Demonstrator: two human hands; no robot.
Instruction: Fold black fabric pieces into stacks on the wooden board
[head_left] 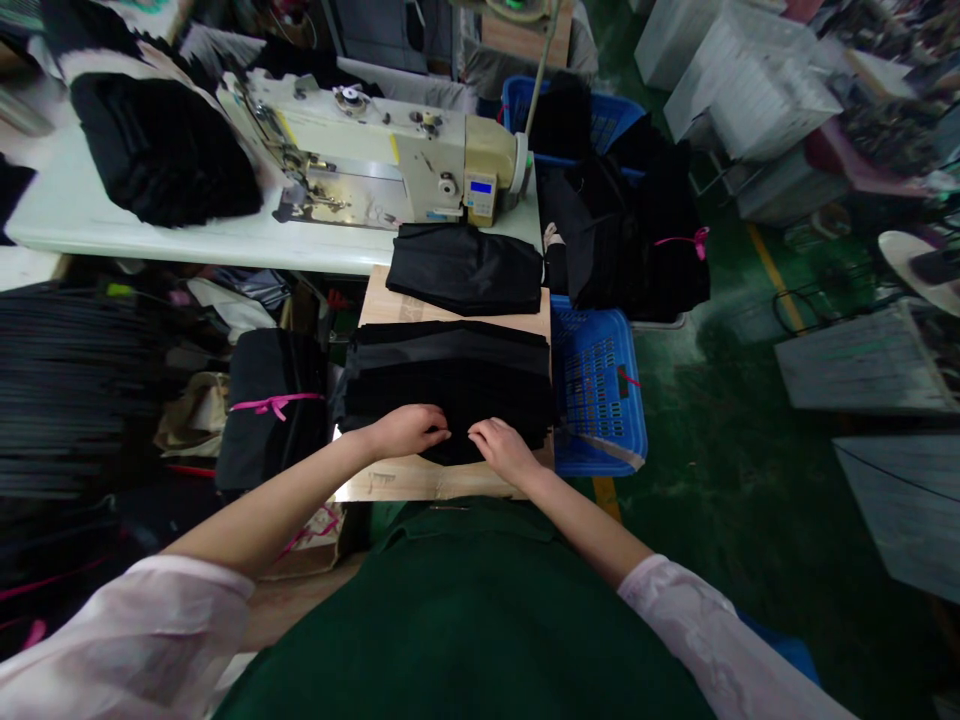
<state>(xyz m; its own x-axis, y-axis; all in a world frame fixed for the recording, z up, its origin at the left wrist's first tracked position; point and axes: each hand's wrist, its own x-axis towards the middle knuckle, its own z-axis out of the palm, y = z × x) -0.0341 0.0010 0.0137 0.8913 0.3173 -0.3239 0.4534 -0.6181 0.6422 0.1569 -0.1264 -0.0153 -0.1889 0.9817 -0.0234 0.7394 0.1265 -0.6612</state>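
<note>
A stack of black fabric pieces lies across a light wooden board in front of me. At the stack's near edge, my left hand is closed, thumb and fingers pinched on the black fabric. Just to its right, my right hand is also closed in a pinch on the same near edge. How many layers each hand grips is hidden. Beyond this stack, a smaller folded pile of black fabric rests at the board's far end, apart from both hands.
A sewing machine stands on a white table behind the board. Black pieces are heaped at its left. A blue basket stands right of the board; a bundle with a pink tie sits left.
</note>
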